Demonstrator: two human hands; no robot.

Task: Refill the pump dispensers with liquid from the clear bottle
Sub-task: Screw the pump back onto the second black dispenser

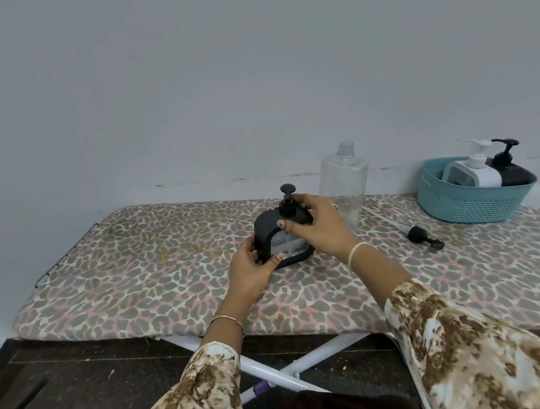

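While the left hand (252,265) grips the black dispenser (266,235) at its base to steady it just in front of the uncapped clear bottle (344,180), the right hand (315,222) curls round its pump collar (288,207), probably twisting it, though which way I cannot tell.

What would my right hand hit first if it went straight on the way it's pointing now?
The black pump dispenser: your right hand grips its pump collar. Past it the way looks free, though depth is unclear.

Black dispenser (267,230), clear bottle (343,181), teal basket (467,204), leopard-print board cover (153,271).
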